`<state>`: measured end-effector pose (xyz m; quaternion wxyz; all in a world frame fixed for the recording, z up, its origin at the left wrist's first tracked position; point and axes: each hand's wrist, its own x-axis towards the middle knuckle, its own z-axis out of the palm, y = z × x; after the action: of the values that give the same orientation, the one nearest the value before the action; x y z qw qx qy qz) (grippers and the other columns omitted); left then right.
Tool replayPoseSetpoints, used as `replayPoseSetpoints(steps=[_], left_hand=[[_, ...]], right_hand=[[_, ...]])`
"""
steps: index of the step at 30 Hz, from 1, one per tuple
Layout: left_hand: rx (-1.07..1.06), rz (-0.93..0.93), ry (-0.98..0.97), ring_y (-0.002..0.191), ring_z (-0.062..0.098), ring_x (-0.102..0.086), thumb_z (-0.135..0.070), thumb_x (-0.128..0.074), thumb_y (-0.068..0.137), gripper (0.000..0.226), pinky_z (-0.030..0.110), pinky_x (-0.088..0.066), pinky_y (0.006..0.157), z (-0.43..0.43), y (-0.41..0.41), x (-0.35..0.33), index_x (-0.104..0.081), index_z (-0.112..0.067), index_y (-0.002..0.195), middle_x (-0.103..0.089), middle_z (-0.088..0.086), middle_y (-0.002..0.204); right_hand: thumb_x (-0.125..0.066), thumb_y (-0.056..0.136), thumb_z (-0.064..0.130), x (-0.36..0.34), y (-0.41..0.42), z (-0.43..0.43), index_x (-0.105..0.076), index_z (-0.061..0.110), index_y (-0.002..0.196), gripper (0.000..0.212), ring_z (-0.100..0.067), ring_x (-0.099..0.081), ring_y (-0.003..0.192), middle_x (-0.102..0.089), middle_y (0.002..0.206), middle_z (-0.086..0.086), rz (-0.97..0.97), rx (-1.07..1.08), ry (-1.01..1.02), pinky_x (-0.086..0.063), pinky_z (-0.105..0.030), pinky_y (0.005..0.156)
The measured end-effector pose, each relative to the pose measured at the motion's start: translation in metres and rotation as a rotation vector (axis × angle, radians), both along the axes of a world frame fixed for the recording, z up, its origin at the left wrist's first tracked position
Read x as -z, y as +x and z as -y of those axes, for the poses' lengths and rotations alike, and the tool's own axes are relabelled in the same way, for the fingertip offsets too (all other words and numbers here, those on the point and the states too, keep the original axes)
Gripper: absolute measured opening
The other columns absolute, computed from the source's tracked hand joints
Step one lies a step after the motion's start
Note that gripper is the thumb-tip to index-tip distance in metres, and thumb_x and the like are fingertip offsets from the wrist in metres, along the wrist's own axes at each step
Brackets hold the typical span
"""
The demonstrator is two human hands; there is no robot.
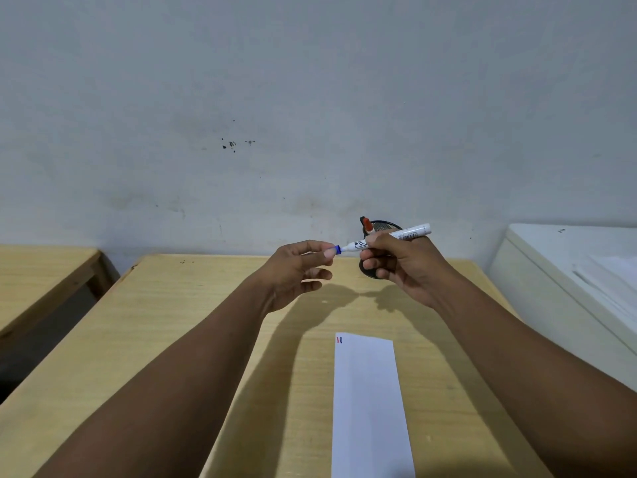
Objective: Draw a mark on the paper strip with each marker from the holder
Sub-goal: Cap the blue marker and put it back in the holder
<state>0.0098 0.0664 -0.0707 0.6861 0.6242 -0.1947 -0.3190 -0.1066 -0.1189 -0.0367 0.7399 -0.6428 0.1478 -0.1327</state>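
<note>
Pale wood-grain laminate covers the table (193, 339), a rectangular top with a rounded far-left corner, matt and lightly streaked. A long white paper strip (370, 408) lies flat on its near right part, smooth and straight-edged, running toward the near edge; at its far left corner sit two short strokes, a red mark (337, 339) and a blue mark (341, 340), side by side. Above the table's far part, the right hand (403, 267) is closed around the barrel of a white marker (382, 239), a smooth cylindrical plastic body held nearly level, its butt end pointing right. The barrel carries black printing, including a small pictogram and a block of fine lines, too small to read. The left hand (296, 270) pinches the marker's blue cap (334, 250) between thumb and fingertips, the remaining fingers loosely curled; whether the cap is seated or parted from the barrel cannot be told. Behind the right hand stands a dark round holder (386, 226) with a mesh texture, largely hidden, from which a red-capped marker (368, 225) protrudes upright. A second wooden table (41, 277) stands to the left, apart. A white box-like unit (565, 270) sits to the right. The far wall (310, 98) is grey-white, scuffed, with dark specks.
</note>
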Motion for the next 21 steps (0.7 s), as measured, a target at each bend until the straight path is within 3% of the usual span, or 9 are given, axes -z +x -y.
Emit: replayPoseSetpoints(steps=[5,8,13,17,21], left_hand=[[0.002,0.021,-0.003,0.074,0.015,-0.068,-0.024,-0.077,0.089,0.009,0.031,-0.047,0.074,0.010,-0.002,0.001,-0.074,-0.018,0.096,-0.066,-0.006,0.075],[-0.035,0.093,0.027,0.073,0.015,-0.069,-0.024,-0.077,0.088,0.009,0.031,-0.048,0.076,0.014,0.001,-0.001,-0.073,-0.016,0.091,-0.066,-0.005,0.073],[-0.206,0.295,0.084,0.065,0.015,-0.067,-0.020,-0.079,0.087,0.010,0.028,-0.046,0.066,0.029,0.014,-0.018,-0.071,-0.014,0.085,-0.068,0.001,0.074],[-0.254,0.483,0.150,0.064,0.016,-0.066,-0.017,-0.080,0.086,0.013,0.017,-0.045,0.055,0.038,0.034,-0.034,-0.072,-0.007,0.090,-0.070,0.008,0.078],[-0.254,0.646,0.218,0.065,0.016,-0.068,-0.019,-0.082,0.084,0.013,0.019,-0.047,0.059,0.062,0.043,-0.043,-0.074,-0.009,0.087,-0.073,0.010,0.078]], right_hand=[[-0.072,0.093,0.012,0.009,0.005,0.000,-0.071,0.009,0.093,0.002,-0.017,-0.072,0.063,-0.077,0.079,-0.011,-0.020,-0.035,0.047,-0.049,-0.027,0.060],[-0.074,0.093,0.021,0.009,0.009,0.006,-0.072,0.010,0.102,0.014,-0.016,-0.074,0.063,-0.077,0.082,-0.009,-0.084,-0.054,0.052,-0.049,-0.027,0.059],[-0.081,0.085,0.041,-0.012,0.018,0.030,-0.072,0.008,0.107,0.040,-0.018,-0.072,0.058,-0.077,0.081,-0.012,-0.357,0.016,-0.405,-0.048,-0.026,0.052],[-0.078,0.088,0.030,-0.038,0.018,0.059,-0.072,0.000,0.098,0.032,-0.026,-0.077,0.067,-0.080,0.085,-0.014,-0.420,0.132,-0.775,-0.050,-0.025,0.050],[-0.074,0.091,0.026,-0.054,0.022,0.075,-0.072,0.000,0.099,0.028,-0.029,-0.081,0.077,-0.080,0.091,-0.015,-0.417,0.146,-0.904,-0.053,-0.028,0.056]])
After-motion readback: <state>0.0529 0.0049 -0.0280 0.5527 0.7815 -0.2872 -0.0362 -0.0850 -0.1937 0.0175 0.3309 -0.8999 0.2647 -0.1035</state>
